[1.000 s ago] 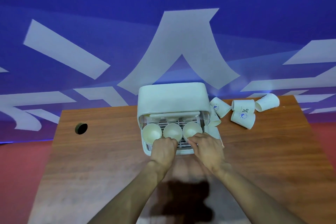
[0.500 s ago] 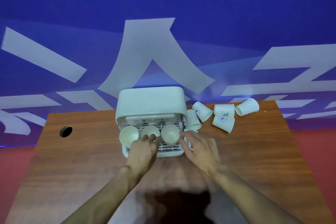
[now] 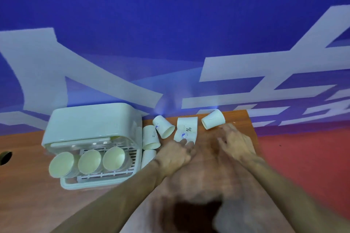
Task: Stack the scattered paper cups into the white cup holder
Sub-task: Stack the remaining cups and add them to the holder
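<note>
Paper cups (image 3: 213, 122) lie scattered along the far edge of the table (image 3: 37, 204), beside the white cup holder (image 3: 91, 121). Left hand (image 3: 174, 155) and right hand (image 3: 236, 143) have left the holder, empty and loose-fingered, reaching to fetch more.

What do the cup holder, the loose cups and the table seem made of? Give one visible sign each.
Cup holder: likely moulded plastic, smooth white shell, rounded corners.
Loose cups: seemingly paper, matt white, printed marks.
Table: wood-look top, brown grain; solid or laminate, cannot tell.
</note>
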The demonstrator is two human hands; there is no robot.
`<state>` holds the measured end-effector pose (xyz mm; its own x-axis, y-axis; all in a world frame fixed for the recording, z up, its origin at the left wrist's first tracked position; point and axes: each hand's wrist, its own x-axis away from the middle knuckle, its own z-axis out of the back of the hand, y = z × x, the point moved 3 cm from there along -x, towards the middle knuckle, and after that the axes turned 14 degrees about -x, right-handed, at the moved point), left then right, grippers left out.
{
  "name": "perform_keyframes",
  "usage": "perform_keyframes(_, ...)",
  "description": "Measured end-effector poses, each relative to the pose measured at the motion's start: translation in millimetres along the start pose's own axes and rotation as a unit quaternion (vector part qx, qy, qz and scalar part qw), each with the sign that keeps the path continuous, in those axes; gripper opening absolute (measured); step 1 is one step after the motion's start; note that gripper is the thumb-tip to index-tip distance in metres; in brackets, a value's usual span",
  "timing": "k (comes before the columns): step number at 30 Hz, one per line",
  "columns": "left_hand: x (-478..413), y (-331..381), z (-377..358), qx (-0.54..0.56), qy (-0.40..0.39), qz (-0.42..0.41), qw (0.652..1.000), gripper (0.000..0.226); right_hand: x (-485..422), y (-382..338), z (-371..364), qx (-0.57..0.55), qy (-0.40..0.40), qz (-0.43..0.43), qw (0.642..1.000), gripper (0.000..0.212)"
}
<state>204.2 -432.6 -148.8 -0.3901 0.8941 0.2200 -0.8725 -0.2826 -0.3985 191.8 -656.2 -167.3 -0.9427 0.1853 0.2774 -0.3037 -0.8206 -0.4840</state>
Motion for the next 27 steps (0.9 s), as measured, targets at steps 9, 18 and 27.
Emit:
perform_keyframes(9, -77, 8, -48, -0.024, -0.029, -0.086, 0.996, 0.046, -70, 44, -14, -0.113, -0.039, -0.080, 0.990, 0.068)
perform_keyframes(18, -77, -8, -38, -0.031, -0.045, -0.079, 0.995, 0.016, -84, 46, -23, -0.244, 0.067, -0.132, 0.958, 0.024)
perform_keyframes(27, -41, 13, -44, 0.116, -0.144, 0.138, 0.973, 0.018, -8, 21, -38, 0.089, 0.039, 0.095, 0.991, 0.019)
